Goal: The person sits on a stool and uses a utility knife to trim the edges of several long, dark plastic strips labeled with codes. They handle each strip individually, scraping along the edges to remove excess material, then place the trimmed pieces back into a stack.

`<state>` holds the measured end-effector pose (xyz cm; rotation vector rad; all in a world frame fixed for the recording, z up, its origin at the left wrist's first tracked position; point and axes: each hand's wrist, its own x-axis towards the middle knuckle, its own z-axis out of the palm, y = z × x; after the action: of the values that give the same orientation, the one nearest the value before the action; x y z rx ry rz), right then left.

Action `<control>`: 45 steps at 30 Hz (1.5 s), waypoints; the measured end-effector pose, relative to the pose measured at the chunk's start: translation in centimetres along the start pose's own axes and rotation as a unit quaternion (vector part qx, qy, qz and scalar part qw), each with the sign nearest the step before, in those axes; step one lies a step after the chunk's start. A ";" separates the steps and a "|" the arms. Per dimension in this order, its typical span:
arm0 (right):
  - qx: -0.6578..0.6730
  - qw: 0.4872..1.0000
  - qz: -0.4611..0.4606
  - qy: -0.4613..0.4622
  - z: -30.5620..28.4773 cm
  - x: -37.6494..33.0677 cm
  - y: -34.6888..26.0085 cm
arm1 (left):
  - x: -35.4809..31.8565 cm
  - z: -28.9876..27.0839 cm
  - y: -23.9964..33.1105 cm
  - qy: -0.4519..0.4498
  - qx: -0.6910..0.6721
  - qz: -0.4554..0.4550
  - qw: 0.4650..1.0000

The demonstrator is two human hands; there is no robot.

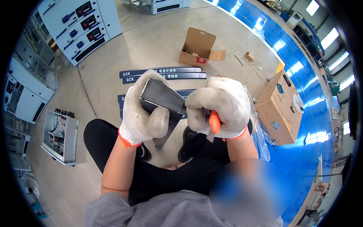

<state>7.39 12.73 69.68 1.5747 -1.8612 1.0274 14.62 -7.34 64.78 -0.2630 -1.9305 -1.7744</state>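
Note:
Both hands wear white knitted gloves with orange cuffs and meet in front of my knees. My left hand [145,113] is closed round a dark metal strip [162,95], its broad end tilted up toward me and its length running down between my legs. My right hand [219,106] is closed on an orange-handled tool [214,122]; a flat grey piece shows below the handle, and the tool's kind is unclear. The right fingers are against the strip's narrower side, where the contact is hidden. Beyond my hands, dark lettered nameplate strips [164,76] lie on the floor, partly covered by the gloves.
An opened cardboard box [193,58] stands ahead, with a small carton [249,56] to its right. A wooden crate [278,109] with small items on top is at right, beside plastic film [261,140]. At left are an electrical unit [59,138] and grey switchgear cabinets [81,28].

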 end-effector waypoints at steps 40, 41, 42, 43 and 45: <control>0.118 0.983 0.112 0.080 2.1 -1.5 -1.4 | -1.1 0.4 0.1 0.031 0.109 0.121 0.986; 0.120 0.982 0.120 0.088 2.1 -1.5 -1.5 | -1.1 0.4 0.1 0.027 0.116 0.123 0.985; 0.113 0.985 0.105 0.078 1.9 -1.5 -1.5 | -1.1 0.5 0.1 0.024 0.123 0.124 0.984; 0.105 0.988 0.090 0.069 1.6 -1.4 -1.4 | -1.2 0.5 0.2 0.020 0.128 0.128 0.983; 0.078 0.993 0.080 0.048 1.0 -1.6 -1.5 | -1.3 0.7 0.3 0.015 0.122 0.125 0.985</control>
<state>9.33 12.85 68.24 1.4515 -1.9052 1.3237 15.68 -6.38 64.36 -0.3702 -1.9732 -1.3603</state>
